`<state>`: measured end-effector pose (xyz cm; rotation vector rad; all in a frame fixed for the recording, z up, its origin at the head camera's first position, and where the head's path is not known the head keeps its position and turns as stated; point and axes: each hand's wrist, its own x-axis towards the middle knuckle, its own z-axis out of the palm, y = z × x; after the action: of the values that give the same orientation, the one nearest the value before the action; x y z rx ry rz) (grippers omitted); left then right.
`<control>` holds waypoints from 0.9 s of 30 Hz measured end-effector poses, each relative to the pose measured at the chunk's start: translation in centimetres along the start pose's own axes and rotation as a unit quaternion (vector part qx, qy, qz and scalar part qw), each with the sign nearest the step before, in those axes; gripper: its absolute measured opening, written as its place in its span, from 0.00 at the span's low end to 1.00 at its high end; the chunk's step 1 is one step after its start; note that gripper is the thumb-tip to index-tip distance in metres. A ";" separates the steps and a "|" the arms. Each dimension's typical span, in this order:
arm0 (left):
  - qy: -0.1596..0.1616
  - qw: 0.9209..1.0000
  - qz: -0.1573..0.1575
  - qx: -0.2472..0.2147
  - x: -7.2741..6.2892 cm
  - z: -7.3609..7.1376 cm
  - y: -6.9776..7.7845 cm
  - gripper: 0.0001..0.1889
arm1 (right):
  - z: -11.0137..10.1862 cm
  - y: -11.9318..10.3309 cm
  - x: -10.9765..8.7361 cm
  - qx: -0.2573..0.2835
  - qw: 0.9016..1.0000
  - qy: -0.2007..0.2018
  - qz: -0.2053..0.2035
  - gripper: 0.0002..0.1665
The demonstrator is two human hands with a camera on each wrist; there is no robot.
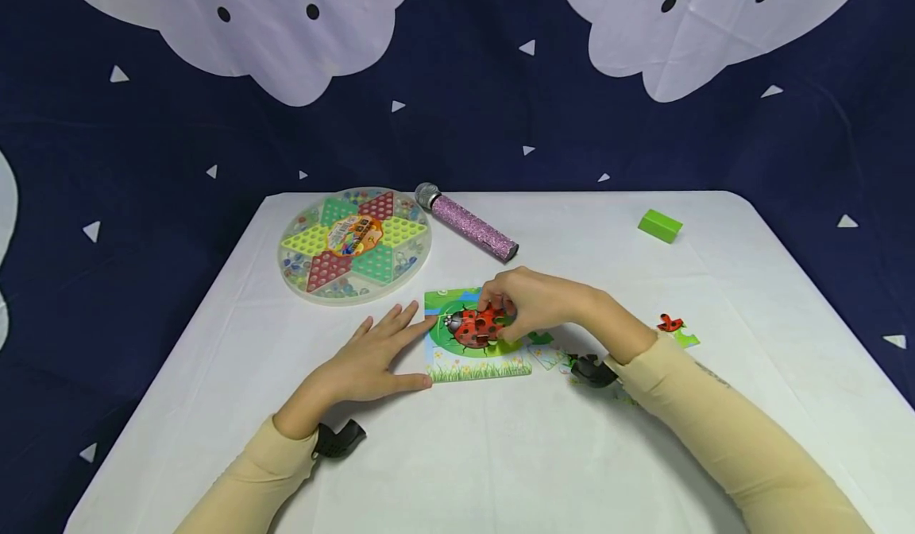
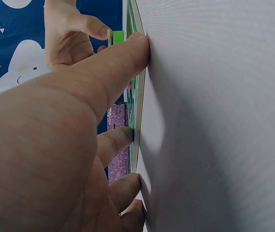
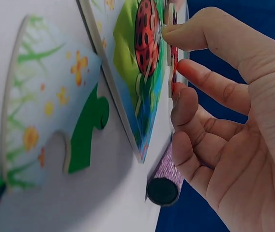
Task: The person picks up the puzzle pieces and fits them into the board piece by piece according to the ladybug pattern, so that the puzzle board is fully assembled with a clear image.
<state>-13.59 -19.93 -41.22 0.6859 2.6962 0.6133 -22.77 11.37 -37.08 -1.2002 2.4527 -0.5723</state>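
A ladybug jigsaw puzzle board [image 1: 475,371] lies mid-table, with the red spotted ladybug [image 1: 473,329] in its middle. My left hand [image 1: 368,359] is spread flat beside it, the index finger and thumb touching its left edge. Over the board's right side, my right hand [image 1: 539,303] pinches a puzzle piece [image 3: 170,55] between thumb and fingers. The right wrist view shows that piece edge-on, raised above the board, with red and dark colour on its face. A loose flowered piece [image 3: 36,111] with a green part lies right of the board.
At the back left sits a round Chinese checkers set [image 1: 322,292] with marbles. Next to it lies a pink glittery microphone [image 1: 472,226]. A green block [image 1: 660,226] is at the back right. Another loose puzzle piece [image 1: 670,323], red and green, lies beyond my right forearm.
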 end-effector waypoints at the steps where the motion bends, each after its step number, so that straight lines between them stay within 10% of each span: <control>1: 0.000 1.000 0.000 0.001 0.0 0.0 0.0 0.48 | 0.1 -0.1 0.1 0.000 1.000 -0.002 -0.001 0.23; 27: -0.002 1.000 -0.001 0.000 0.1 -0.1 0.1 0.47 | 1.3 -0.7 2.3 0.001 0.999 -0.032 -0.014 0.21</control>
<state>-13.64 -19.81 -41.12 0.6846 2.6933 0.6116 -23.06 8.84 -38.15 -1.2334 2.3859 -0.5359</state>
